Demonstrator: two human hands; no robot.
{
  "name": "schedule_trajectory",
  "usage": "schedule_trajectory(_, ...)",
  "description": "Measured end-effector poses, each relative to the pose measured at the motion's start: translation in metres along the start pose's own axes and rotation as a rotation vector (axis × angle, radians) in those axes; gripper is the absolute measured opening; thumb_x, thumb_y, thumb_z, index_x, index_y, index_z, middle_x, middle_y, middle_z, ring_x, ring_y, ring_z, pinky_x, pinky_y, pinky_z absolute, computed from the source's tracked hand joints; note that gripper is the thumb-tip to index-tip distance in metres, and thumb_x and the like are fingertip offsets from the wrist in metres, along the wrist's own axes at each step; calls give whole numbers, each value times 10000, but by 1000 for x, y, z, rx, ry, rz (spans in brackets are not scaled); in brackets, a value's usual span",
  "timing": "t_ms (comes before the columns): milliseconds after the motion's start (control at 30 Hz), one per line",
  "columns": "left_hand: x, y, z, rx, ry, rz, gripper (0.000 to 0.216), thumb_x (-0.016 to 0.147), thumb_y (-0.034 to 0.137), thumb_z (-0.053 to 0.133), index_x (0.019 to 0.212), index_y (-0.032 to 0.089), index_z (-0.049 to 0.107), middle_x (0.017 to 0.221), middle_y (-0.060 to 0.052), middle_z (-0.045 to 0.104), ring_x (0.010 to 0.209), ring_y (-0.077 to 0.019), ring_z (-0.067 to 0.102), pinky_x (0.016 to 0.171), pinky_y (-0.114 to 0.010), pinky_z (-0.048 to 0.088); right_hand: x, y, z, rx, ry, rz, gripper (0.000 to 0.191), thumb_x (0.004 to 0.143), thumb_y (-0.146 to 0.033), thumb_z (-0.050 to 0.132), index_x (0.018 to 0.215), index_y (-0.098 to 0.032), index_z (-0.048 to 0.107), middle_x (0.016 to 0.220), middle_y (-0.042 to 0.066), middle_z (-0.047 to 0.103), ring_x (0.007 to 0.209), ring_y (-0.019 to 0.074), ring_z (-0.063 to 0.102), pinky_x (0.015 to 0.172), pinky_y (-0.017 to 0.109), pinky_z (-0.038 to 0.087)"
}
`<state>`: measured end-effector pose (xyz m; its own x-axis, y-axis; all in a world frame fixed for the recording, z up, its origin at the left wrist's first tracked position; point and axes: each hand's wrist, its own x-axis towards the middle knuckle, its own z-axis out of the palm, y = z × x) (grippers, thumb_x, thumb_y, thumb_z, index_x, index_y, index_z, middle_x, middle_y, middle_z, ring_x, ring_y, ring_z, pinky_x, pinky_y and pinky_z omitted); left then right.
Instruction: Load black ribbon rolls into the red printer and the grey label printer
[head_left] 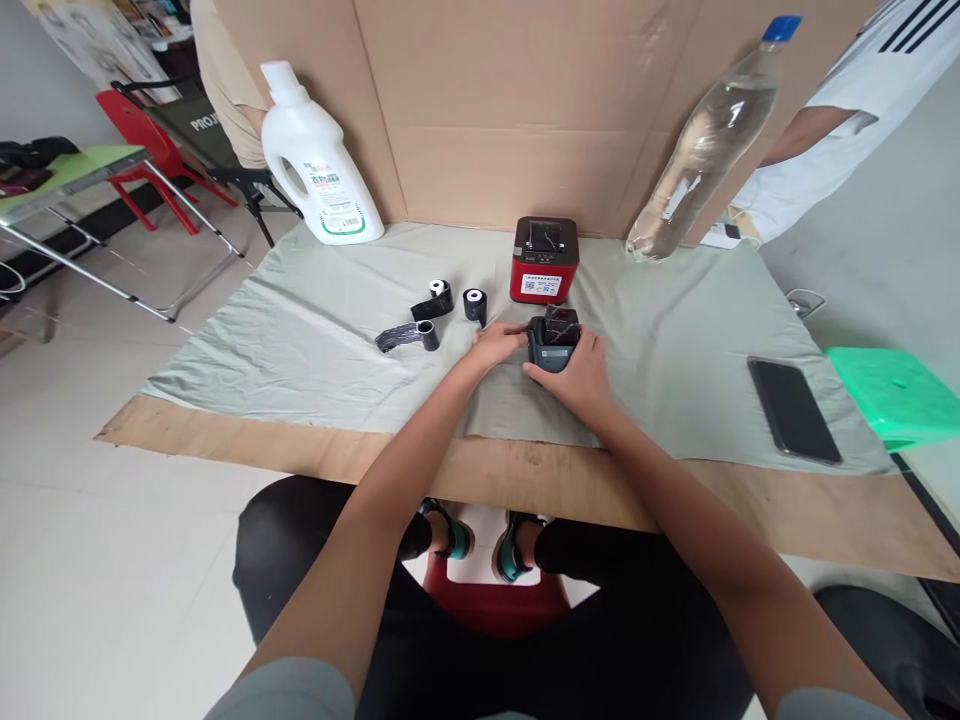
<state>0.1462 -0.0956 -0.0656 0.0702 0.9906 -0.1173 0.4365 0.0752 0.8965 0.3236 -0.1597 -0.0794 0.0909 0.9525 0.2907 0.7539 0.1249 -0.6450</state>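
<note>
A small dark portable printer (553, 357) stands on the cloth, with a piece of black paper (562, 324) upright at its top. My right hand (587, 378) grips it from the right, thumb across the front and fingers along the side. From the left, my left hand (498, 343) reaches to it, its fingertips against the printer's left side. Just behind is a red and black printer (545, 262) with a white label. Left of my left hand lie a roll of black paper (474, 304), a second roll (437, 297) and a partly unrolled one (424, 335).
A white detergent bottle (322, 160) and a large clear bottle with a blue cap (705, 150) lean against the cardboard panel (502, 110). A phone (793, 408) lies on the right of the cloth. Beyond the right table edge is a green stool (896, 395). Two people are behind the panel.
</note>
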Motion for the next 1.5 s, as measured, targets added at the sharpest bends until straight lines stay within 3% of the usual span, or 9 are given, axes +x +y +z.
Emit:
schedule_trajectory(267, 0, 0, 1, -9, 13, -15, 281, 823, 217, 747, 1077, 289, 845, 1116, -37, 829, 1360, -380, 602, 1291, -613, 227, 10, 8, 5, 279, 48, 4, 771, 734, -545, 774, 1327, -202, 419, 1360, 177, 579, 1250, 306, 601, 1106, 523, 498)
schedule_trajectory(433, -5, 4, 1, 32, 1, -3, 288, 883, 230, 700, 1132, 291, 832, 1149, -33, 824, 1386, -362, 589, 1300, -612, 197, 12, 8, 3, 369, 95, -8, 582, 826, -510, 661, 1273, -193, 467, 1303, 174, 643, 1204, 288, 635, 1101, 502, 497)
schedule_trajectory(533, -9, 1, 5, 114, -5, 69, 303, 941, 264, 627, 1176, 290, 817, 1253, -38, 793, 1386, -356, 582, 1289, -628, 210, 12, 10, 1, 389, 158, 4, 474, 875, -500, 596, 1227, -188, 538, 1268, 162, 660, 1170, 276, 641, 1068, 484, 513)
schedule_trajectory(633, -13, -7, 10, 174, 79, 195, 418, 963, 243, 545, 1331, 266, 742, 1297, -72, 751, 1324, -321, 606, 1255, -582, 311, 12, 11, 0, 432, 240, 34, 400, 909, -504, 548, 1144, -186, 611, 1202, 147, 675, 1085, 260, 654, 991, 452, 542)
schedule_trajectory(767, -14, -17, 15, 146, 150, 488, 572, 894, 130, 497, 1428, 236, 673, 1297, -93, 660, 1252, -250, 601, 1183, -437, 426, 13, 9, -2, 510, 306, 43, 383, 934, -498, 525, 1124, -183, 631, 1081, 123, 716, 1016, 249, 674, 924, 410, 542)
schedule_trajectory(933, -18, -20, 19, 216, 155, 804, 466, 853, 68, 472, 1119, 247, 810, 1311, -80, 637, 1194, -244, 556, 1108, -431, 447, 20, 10, -1, 521, 339, 48, 386, 976, -504, 444, 1100, -194, 637, 1070, 110, 737, 999, 233, 691, 894, 374, 542)
schedule_trajectory(1100, -18, -21, 17, 244, 156, 898, 425, 931, 76, 450, 958, 269, 828, 1159, -74, 664, 1059, -226, 579, 997, -427, 460, 27, 19, -2, 538, 273, 31, 481, 1025, -552, 333, 1168, -203, 631, 1131, 122, 748, 1102, 240, 702, 938, 380, 546)
schedule_trajectory(1267, -17, -22, 15, 173, 191, 989, 428, 925, 54, 443, 865, 252, 818, 1146, -88, 622, 988, -206, 558, 890, -376, 496, 31, 24, 0, 611, 186, 10, 511, 1027, -593, 334, 1217, -213, 617, 1231, 138, 720, 1121, 241, 699, 911, 369, 557)
schedule_trajectory(1500, -19, -19, 16, 214, 133, 1021, 404, 906, 50, 426, 808, 236, 771, 993, -69, 670, 945, -209, 589, 884, -381, 514, 29, 25, -7, 544, 47, -61, 670, 1023, -712, 317, 1334, -212, 636, 1358, 118, 697, 1194, 250, 661, 1026, 391, 529)
